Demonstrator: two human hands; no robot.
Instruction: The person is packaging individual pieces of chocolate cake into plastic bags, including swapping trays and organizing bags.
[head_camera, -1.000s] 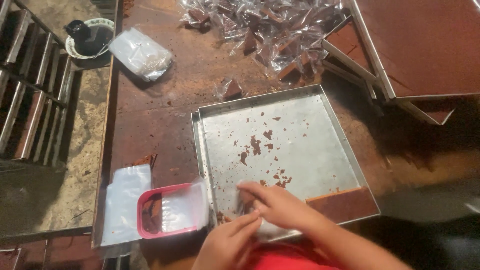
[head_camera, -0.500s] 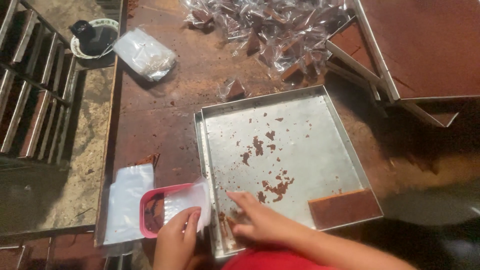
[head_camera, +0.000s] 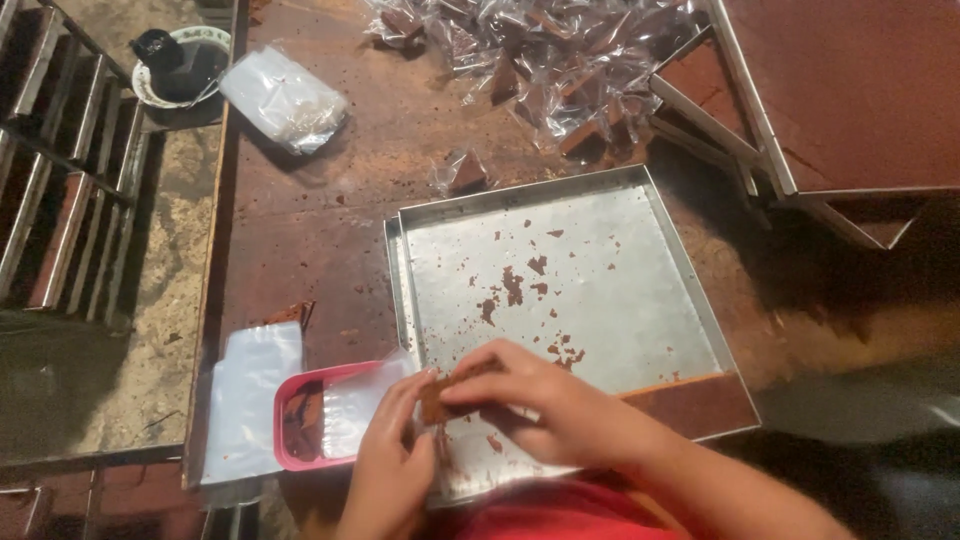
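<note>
Left hand and right hand: fingertips of both pinched together on small brown rectangular slab piece, held just above near-left corner of square shiny metal tray. Pink plastic rectangular container just left of hands, touching flat clear plastic bag. Brown crumbs scattered across tray floor.

A worn brown table carries a square metal tray dotted with brown crumbs, a pink dish just left of it, and a stack of clear bags beside the dish. Toward the far edge lie a heap of wrapped pieces, one stray wrapped piece, and a folded clear packet. At the right sit what seem to be stacked trays, partly cut off.
</note>
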